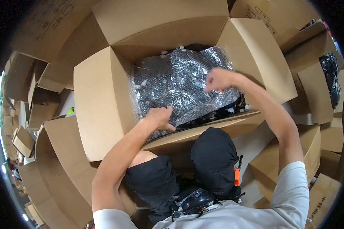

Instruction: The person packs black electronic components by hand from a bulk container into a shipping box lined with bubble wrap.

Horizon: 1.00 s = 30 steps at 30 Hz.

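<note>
Clear bubble wrap [185,82], one sheet, as I log it from my remote feed: laid inside an open cardboard carton [168,37], over its contents. Long axis: roughly left to right across the carton; the near edge slants, its right end higher and farther from the wearer. Surface: dimpled, glossy, broken into many small highlights.

Under and around the sheet: small white pieces and thin wires, partly blurred by the plastic; glossy black material [219,113] exposed along the near right edge.

Left hand [156,117]: over the near left part of the sheet, thumb apart from the fingers, with a gap between; whether it presses the plastic, I cannot tell.

Right hand [219,80]: over the right part of the sheet, motion-blurred, fingers curled in; whether they pinch the film, I cannot tell.

Carton: plain brown board, flaps folded outward; left flap [95,107] broad and smooth, right flap [269,57] slanting out.

Also listed: wearer's black fabric trousers [214,154], knees against the near side; pale short sleeve [294,189]; orange object [237,177] beside the right leg; another brown box [275,156] at lower right.
</note>
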Each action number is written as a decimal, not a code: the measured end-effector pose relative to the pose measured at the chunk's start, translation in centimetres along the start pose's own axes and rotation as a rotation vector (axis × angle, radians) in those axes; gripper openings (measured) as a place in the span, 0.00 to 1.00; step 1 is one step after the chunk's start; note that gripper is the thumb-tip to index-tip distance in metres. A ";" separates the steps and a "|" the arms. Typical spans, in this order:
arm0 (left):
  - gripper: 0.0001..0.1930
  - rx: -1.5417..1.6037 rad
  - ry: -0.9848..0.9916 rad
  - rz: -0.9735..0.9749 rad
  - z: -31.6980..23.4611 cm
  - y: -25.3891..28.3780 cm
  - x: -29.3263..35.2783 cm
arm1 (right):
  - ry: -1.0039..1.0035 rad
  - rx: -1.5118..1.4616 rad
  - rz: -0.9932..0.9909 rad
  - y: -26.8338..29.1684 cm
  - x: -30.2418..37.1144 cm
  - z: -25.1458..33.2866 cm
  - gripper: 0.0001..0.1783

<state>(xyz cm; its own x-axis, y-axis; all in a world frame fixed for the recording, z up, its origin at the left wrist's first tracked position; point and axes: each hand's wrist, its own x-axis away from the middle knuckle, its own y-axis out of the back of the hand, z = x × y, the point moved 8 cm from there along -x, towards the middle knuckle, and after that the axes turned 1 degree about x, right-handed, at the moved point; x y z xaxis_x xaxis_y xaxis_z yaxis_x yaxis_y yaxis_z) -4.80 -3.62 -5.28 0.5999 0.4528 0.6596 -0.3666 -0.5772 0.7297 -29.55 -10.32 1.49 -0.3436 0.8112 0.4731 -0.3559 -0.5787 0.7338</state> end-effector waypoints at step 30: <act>0.25 0.147 -0.025 0.199 1.7 -2.3 -0.6 | 0.082 0.447 -0.068 -2.8 -1.5 0.7 0.25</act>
<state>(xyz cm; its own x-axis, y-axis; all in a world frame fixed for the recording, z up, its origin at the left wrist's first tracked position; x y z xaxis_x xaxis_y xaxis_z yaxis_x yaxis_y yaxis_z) -3.14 -3.69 -7.66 0.5440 0.3041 0.7820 -0.3735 -0.7468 0.5502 -27.45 -9.87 -0.99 -0.4064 0.8263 0.3900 0.0242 -0.4170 0.9086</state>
